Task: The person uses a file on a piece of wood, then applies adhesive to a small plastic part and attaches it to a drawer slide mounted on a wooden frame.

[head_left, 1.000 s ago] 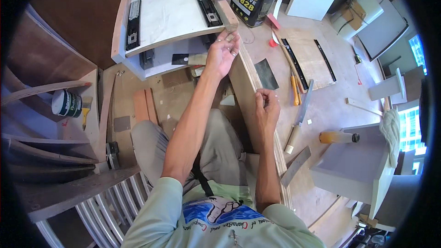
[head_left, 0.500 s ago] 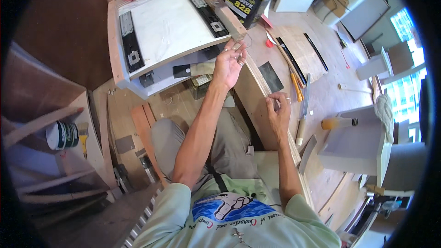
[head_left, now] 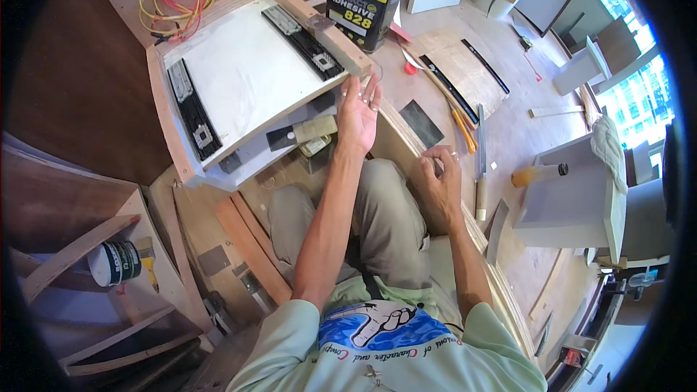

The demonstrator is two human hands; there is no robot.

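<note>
My left hand (head_left: 359, 122) is raised palm up, fingers apart, just below the near right corner of a wood-framed white panel (head_left: 250, 76). Nothing shows in it; a fingertip lies close to the frame corner, and contact is unclear. Two black-and-silver slide rails, one on the left (head_left: 193, 107) and one on the right (head_left: 303, 42), lie along the panel's sides. Resting by the plywood edge (head_left: 406, 141) of the bench, my right hand (head_left: 441, 178) has its fingers curled toward the thumb. Whatever it may hold is hidden. A dark square sheet (head_left: 421, 124) lies just beyond it.
An orange-handled tool (head_left: 465, 131) and a long blade with a pale handle (head_left: 481, 196) lie on the right. Beyond stand a black-and-yellow can (head_left: 363, 7) and a board with black strips (head_left: 450, 87). An amber bottle (head_left: 536, 175) lies right; a tub (head_left: 115, 263) sits left.
My left hand has come away from gripping near the frame corner, its fingers now spread and straighter. My right hand stays curled at the bench edge. The view has shifted and my knees appear higher.
</note>
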